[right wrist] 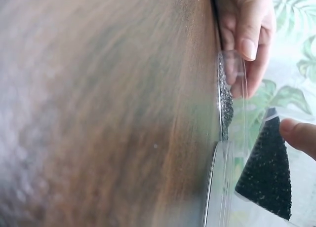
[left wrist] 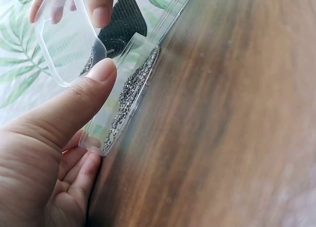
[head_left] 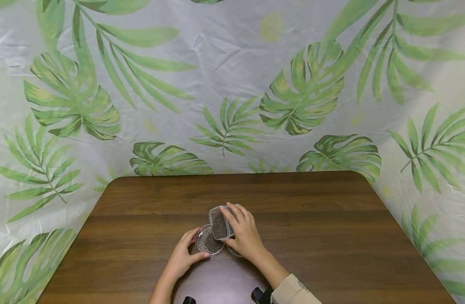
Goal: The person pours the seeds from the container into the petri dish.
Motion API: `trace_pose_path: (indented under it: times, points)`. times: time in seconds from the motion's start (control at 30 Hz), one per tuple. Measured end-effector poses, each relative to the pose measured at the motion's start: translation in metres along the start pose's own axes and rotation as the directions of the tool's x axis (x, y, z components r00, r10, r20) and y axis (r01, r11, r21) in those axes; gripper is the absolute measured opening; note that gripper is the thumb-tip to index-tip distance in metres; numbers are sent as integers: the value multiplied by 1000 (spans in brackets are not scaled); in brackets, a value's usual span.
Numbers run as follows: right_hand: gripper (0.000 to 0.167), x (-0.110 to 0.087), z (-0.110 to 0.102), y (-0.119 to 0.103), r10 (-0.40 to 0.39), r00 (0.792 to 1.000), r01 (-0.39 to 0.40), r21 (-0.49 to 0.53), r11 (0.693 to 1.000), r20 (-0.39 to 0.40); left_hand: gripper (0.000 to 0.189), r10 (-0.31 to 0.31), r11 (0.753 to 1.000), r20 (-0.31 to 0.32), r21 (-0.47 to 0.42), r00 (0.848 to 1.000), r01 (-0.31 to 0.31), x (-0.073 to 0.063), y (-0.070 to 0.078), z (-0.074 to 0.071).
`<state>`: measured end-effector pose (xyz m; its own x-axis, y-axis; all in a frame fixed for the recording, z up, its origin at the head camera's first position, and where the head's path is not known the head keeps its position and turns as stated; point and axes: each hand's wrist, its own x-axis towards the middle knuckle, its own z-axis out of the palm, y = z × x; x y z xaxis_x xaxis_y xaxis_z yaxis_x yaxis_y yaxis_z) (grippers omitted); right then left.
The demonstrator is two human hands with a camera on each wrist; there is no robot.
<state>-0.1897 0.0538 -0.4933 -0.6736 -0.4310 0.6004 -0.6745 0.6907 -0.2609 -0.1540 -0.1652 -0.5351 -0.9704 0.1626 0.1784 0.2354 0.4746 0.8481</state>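
Note:
My left hand [head_left: 181, 255] holds a round clear petri dish [head_left: 200, 248] by its side, thumb at the near rim and fingers round the far side. Dark grey granules [left wrist: 131, 91] lie in a heap across the dish's floor. In my right hand [head_left: 245, 232] is a clear plastic tub [left wrist: 64, 44], gripped between thumb and fingers and tipped to the left over the dish. More of the dark granules [right wrist: 269, 172] are banked along the tub's lower side, near its lip. The tub's corner overlaps the dish's right rim in the head view.
A second clear round dish [right wrist: 217, 187] stands on the table right beside the first, partly hidden under my right hand. The brown wooden table [head_left: 312, 219] backs onto a leaf-printed cloth [head_left: 232, 76]. Black objects [head_left: 258, 294] show at the bottom edge of the head view.

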Motion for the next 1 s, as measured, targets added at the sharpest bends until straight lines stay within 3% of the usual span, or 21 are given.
trace_pose_path:
  times: [0.4,0.77,1.0]
  points:
    - [100,-1,0,0,77,997,-75,56,996,-24,81,9,1000,-13,-8,1000,-9,1,1,0]
    - [99,-2,1,1,90,990,-78,106,991,-106,81,39,999,-15,27,999,-38,2,-2,1]
    - [98,-3,1,0,145,984,-130,142,981,-101,81,12,1000,-18,4,1000,-12,2,0,0]
